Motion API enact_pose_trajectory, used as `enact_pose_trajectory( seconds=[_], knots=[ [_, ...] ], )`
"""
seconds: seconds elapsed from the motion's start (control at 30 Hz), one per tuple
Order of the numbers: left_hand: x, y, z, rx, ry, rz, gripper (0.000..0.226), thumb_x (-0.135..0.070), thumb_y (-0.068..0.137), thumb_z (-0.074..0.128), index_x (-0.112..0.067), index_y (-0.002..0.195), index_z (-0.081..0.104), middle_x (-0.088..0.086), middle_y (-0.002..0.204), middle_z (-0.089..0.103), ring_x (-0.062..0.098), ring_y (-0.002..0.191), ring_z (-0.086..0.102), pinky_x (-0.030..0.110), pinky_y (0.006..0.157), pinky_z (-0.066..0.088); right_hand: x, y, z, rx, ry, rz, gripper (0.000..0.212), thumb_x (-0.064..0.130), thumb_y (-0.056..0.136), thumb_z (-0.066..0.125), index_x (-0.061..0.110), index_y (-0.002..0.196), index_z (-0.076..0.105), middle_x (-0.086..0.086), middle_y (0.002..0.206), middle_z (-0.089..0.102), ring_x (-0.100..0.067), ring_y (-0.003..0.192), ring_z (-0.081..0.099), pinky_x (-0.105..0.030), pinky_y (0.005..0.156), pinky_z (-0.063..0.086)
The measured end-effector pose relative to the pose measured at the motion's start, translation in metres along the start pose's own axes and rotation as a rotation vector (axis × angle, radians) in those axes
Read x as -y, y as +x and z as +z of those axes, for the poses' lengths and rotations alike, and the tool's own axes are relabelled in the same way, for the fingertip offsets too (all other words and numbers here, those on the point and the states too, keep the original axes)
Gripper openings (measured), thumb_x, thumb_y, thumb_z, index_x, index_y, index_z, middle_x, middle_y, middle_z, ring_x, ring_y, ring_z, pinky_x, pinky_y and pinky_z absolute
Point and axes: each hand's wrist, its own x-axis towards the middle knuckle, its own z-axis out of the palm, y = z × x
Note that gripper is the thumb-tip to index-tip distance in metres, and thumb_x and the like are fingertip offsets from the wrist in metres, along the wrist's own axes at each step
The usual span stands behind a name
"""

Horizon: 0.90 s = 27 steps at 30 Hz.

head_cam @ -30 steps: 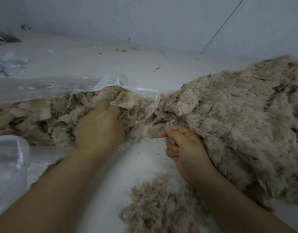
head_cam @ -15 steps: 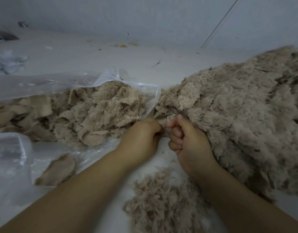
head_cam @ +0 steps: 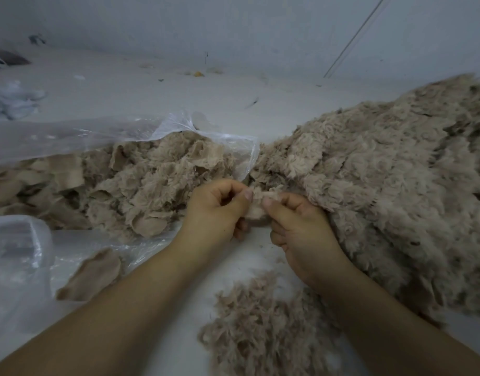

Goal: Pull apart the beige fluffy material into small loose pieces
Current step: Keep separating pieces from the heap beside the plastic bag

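Both hands meeting at centre: left hand (head_cam: 217,210) and right hand (head_cam: 301,229) each pinching 1 small beige scrap (head_cam: 256,204), thumbs nearly touching. Big fluffy pile (head_cam: 382,185) heaped right, against the right hand. Torn pieces (head_cam: 141,180) spilling from clear plastic bag (head_cam: 71,137) left. Loose tufts (head_cam: 263,327) below, on the pale floor (head_cam: 179,96).

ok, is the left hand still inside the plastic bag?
No. The left hand is outside the plastic bag, pinching a small beige piece together with the right hand.
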Motion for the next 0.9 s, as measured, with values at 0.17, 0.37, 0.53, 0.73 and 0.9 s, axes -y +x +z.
enact_pose_trajectory(
  seconds=[0.17,0.37,0.53,0.73,0.9],
  knots=[
    [0.0003,0.0016,-0.0006,0.008,-0.044,-0.092,0.017,-0.013,0.096,0.057,0.000,0.085,0.057,0.017,0.055,0.054,0.017,0.036,0.049,0.021,0.035,0.038,0.0003,0.0000,0.0016,0.030,0.076,-0.034,0.044,0.021,0.100,0.051,0.025,0.059,0.068,0.008,0.047,0.028,-0.004,0.040,0.021,-0.017,0.037,0.024],
    [-0.0043,-0.0035,0.0039,0.191,-0.009,-0.142,0.009,-0.011,0.088,0.069,-0.011,0.088,0.060,0.012,0.056,0.065,0.017,0.039,0.055,0.021,0.035,0.042,-0.0003,-0.0025,-0.0005,0.111,0.102,-0.039,0.044,0.036,0.092,0.060,-0.008,0.085,0.058,-0.005,0.053,0.058,-0.013,0.043,0.053,-0.020,0.045,0.046],
    [-0.0043,-0.0034,0.0014,0.177,-0.088,-0.126,0.015,-0.016,0.093,0.062,-0.001,0.092,0.062,0.022,0.063,0.064,0.022,0.042,0.057,0.024,0.038,0.045,0.0017,-0.0064,0.0012,0.235,0.039,-0.141,0.024,0.032,0.087,0.065,0.015,0.071,0.068,-0.006,0.056,0.062,-0.010,0.044,0.055,-0.014,0.044,0.041],
    [-0.0016,-0.0034,0.0001,0.074,-0.186,-0.120,0.032,-0.022,0.097,0.055,0.000,0.075,0.065,0.016,0.055,0.061,0.022,0.039,0.052,0.026,0.037,0.042,-0.0005,-0.0041,-0.0014,0.122,-0.048,-0.107,0.020,0.039,0.078,0.069,0.026,0.063,0.068,0.012,0.046,0.046,-0.001,0.039,0.032,-0.016,0.041,0.031],
    [-0.0003,-0.0030,0.0006,0.109,-0.184,-0.109,0.027,-0.028,0.092,0.060,-0.006,0.078,0.066,0.016,0.059,0.062,0.023,0.041,0.053,0.028,0.039,0.043,0.0004,-0.0054,0.0011,0.141,-0.024,-0.105,0.022,0.036,0.082,0.066,0.026,0.061,0.069,0.012,0.047,0.050,0.000,0.039,0.038,-0.014,0.041,0.032]
  ],
)
